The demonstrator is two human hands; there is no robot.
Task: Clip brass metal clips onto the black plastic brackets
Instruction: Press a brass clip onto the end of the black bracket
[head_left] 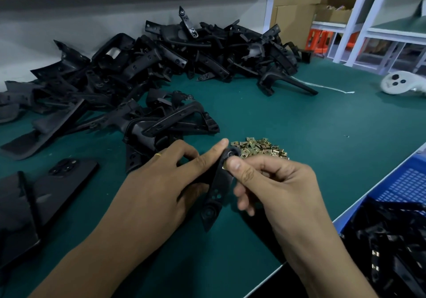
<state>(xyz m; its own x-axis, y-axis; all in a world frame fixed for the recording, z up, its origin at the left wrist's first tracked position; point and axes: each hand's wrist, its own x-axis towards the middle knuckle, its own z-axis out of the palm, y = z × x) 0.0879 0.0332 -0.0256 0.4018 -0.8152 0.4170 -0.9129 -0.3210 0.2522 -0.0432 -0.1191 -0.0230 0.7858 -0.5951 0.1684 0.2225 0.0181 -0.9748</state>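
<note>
My left hand [161, 182] grips a flat black plastic bracket [217, 188] above the green tabletop's [299, 124] near edge; my right hand [272, 182] pinches a small brass metal clip [224, 167] against its upper end. Loose brass clips [260, 148] lie just beyond, black brackets [161, 62] heaped toward the far edge.

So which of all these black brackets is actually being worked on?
The bracket held in the left hand, with the right hand pinching a brass clip at its upper end; the others lie untouched in the pile.

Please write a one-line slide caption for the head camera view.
Left hand holds a black bracket while right hand presses a brass clip onto it.
</note>
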